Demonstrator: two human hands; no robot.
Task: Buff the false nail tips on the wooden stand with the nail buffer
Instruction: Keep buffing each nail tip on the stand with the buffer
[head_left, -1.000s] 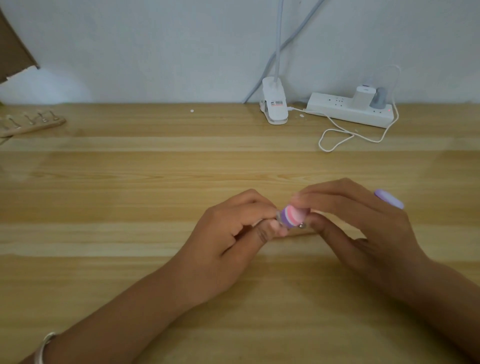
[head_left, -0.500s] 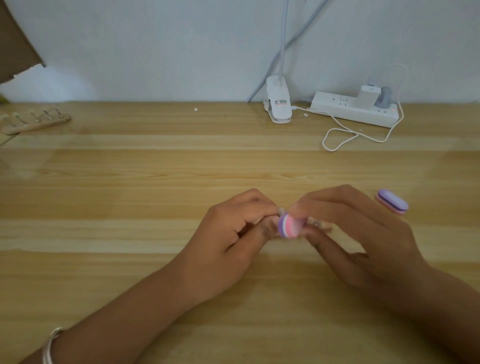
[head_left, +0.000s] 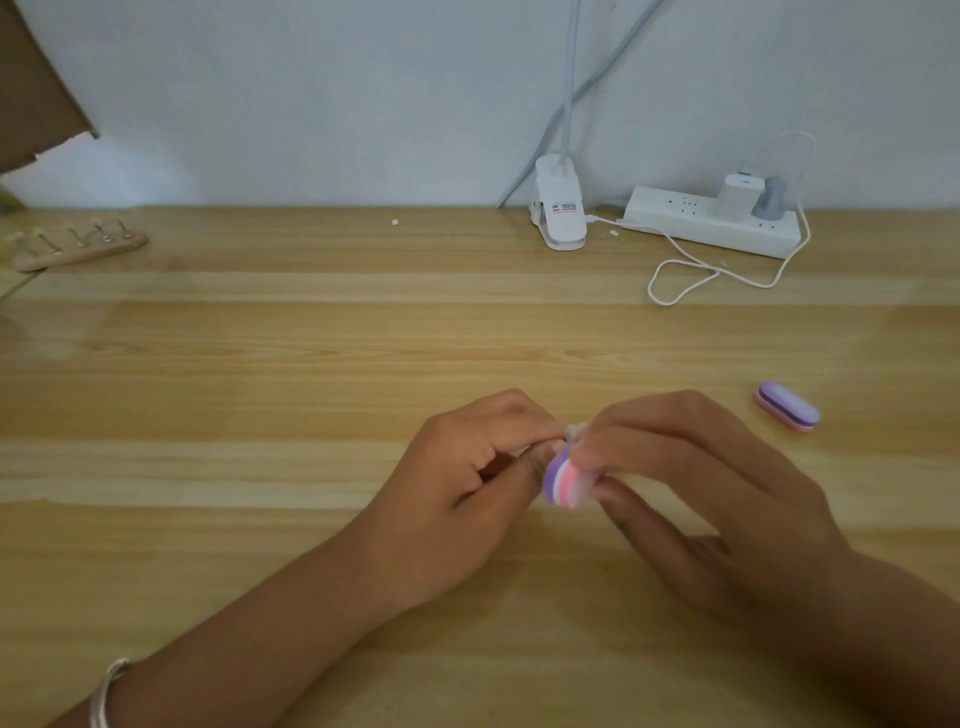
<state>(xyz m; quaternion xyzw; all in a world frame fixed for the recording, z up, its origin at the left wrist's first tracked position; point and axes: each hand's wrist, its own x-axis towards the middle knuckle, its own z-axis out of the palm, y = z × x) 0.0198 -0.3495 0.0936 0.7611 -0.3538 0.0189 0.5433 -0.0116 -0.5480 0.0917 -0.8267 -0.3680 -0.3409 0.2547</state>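
Buffer: small oval block, foam-like, layered purple, white and pink, matte. Held on edge just above the table, near the front centre. Right hand grips it, forefinger over the top, thumb under, other fingers loosely bent.

Left hand: fingers curled, thumb and forefinger pinched on a small pale tip, mostly hidden. The tip sits against the buffer's upper end. Thin metal bangle on the left wrist.

Stand: flat wooden strip, rounded end, far left by the back edge, with a row of thin pegs carrying pale tips. Well apart from both hands.

Second buffer, same shape and colours, lies flat to the right of the right hand.

Back edge, against the white wall: white clip lamp, white strip with two plugs in it, thin white cable looping forward. Torn cardboard at the upper left corner.

Tabletop is pale glossy planks, grain running left to right. Wide bare band between the hands and the back row. Forearms cross the front edge.
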